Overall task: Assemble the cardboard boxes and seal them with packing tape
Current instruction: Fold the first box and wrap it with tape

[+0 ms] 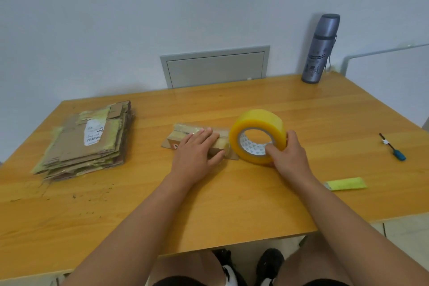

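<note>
Head view: small cardboard box (199, 144) lies mid-surface, old tape across its top, flaps sticking out flat at both ends. L hand (197, 148) lies palm-down on the box, fingers (204, 133) straight and close together, pressing on top; thumb spread along the box's near side. Tape roll (257, 136), yellow, stands on edge just right of the box, touching or nearly touching its right end, core hole facing the camera. R hand (287, 153) grips the roll: thumb hooked into the core at the lower inner rim, other fingers curled round the outer right side w/ tips behind the roll, not visible. Wooden surface (232, 204) carries the rest: stack of flattened cardboard boxes (88, 141) at left, well apart from the hands, top one w/ a white shipping label; grey flask (321, 49) upright at far right corner by the wall; small blue-handled tool (393, 147) at right; yellow-green strip (346, 184) near the R forearm. Knees and dark shoes show below the surface edge.
</note>
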{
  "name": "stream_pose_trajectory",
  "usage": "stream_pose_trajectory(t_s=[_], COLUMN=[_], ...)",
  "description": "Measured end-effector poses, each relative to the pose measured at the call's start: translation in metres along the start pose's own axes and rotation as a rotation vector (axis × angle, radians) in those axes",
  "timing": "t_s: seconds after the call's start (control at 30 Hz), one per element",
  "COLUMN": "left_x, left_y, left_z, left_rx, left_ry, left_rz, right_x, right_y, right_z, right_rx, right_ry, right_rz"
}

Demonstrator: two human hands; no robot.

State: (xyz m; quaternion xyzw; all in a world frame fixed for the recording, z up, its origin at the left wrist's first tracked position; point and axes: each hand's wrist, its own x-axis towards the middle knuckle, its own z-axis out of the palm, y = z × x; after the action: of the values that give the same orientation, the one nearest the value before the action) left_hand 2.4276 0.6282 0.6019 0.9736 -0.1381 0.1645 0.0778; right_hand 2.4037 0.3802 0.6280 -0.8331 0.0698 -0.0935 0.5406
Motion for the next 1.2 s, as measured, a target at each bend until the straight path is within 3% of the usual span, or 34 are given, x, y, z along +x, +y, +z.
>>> stream_pose_trajectory(t_s=[0.17,0.37,0.53,0.63,0.83,1.0,1.2], left_x=[0.001,0.008,0.013,0.013,0.014,0.015,0.018], left_y=[-0.002,-0.003,-0.009,-0.012,-0.036,-0.029,-0.027], left_z=[0.0,0.0,0.002,-0.001,-0.009,-0.008,-0.011], left_rx=[0.035,0.017,-0.009,-0.027,-0.06,-0.051,-0.052], left_ry=[-0.031,-0.047,-0.089,-0.093,-0.083,-0.09,-0.095], left_rz=[0.049,0.124,0.144,0.123,0.026,-0.027,-0.087], right_x=[-0.004,-0.003,-0.002,-0.002,0.008,0.008,0.014], right_y=[-0.004,-0.006,-0.006,-0.003,-0.009,-0.003,-0.001], right_z=[-0.006,-0.001,0.005,-0.002,-0.023,-0.012,-0.012], right_rx=[-0.097,-0.221,-0.043,-0.018,-0.264,-0.156,-0.236], right_ry=[-0.026,-0.176,-0.225,-0.209,-0.183,-0.185,-0.152], right_rz=[-0.022,-0.115,-0.145,-0.12,-0.237,-0.278,-0.295])
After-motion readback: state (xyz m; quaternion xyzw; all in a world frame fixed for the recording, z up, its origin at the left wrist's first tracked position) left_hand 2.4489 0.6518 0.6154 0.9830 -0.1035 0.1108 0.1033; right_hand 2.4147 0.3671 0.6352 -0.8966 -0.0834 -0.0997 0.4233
